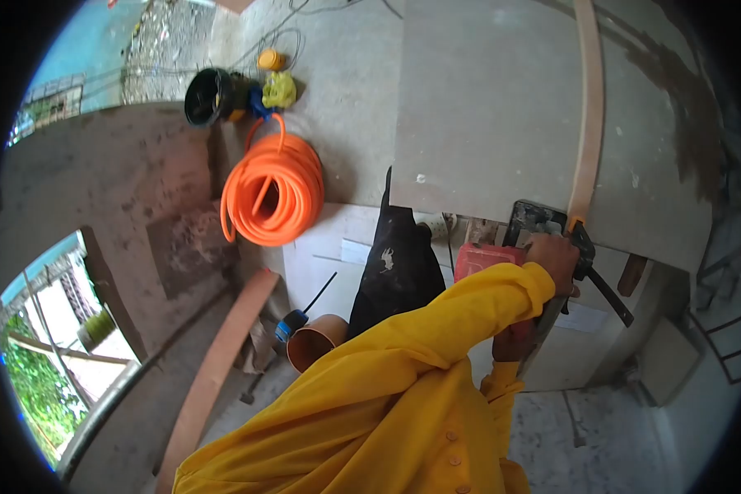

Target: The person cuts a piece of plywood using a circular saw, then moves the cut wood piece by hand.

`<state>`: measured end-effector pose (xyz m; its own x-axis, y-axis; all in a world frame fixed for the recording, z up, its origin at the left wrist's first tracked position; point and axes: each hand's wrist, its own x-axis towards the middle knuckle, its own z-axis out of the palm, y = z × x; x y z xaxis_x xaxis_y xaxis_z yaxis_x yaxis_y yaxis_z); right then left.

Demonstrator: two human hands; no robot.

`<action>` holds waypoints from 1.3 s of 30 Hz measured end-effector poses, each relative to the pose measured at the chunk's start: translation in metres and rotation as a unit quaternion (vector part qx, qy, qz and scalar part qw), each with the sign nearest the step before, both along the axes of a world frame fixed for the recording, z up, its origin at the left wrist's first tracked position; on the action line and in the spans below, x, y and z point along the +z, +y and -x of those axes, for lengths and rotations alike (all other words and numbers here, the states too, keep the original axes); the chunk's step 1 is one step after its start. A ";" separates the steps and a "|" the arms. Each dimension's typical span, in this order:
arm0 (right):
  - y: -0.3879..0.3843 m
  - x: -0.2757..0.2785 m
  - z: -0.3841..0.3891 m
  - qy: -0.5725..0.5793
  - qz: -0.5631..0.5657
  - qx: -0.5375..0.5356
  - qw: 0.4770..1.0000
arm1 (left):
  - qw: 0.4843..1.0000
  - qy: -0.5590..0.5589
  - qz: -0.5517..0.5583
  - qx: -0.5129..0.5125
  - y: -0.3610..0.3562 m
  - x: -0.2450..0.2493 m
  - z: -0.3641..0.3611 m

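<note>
"What's the biggest piece?"
"The grey panel [486,107]. A pale wooden strip [587,99] lies along it, probably light and a bit springy; support it near both ends."
"And the orange hose coil [305,193]?"
"On the floor, well apart from the hands. Likely bendy but bulky."
"The red tool [480,260]?"
"Beside the panel's near edge, just by the left hand [549,257]. It looks hard-cased and fairly heavy, so a full grip on its body would suit."
"Where's the black clamp [584,247]?"
"At the strip's near end, the left fingers curled around it. Stiff, not fragile; hold its body, I'd say."
"Right hand [509,346]?"
"Lower, near the tool; I can't tell how its fingers stand."
</note>
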<state>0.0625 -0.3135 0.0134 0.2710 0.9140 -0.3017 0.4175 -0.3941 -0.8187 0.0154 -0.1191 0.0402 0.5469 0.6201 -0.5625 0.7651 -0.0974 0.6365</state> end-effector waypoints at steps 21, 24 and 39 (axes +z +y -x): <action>0.016 0.000 0.001 0.008 0.007 -0.007 1.000 | 0.999 -0.003 -0.030 -0.042 0.017 0.006 0.005; 0.019 -0.002 0.004 0.032 0.024 -0.048 0.998 | 0.995 0.018 -0.042 -0.087 0.021 0.009 0.006; 0.024 0.006 0.013 0.046 -0.006 -0.055 0.997 | 0.991 0.063 -0.064 -0.101 0.017 0.013 0.004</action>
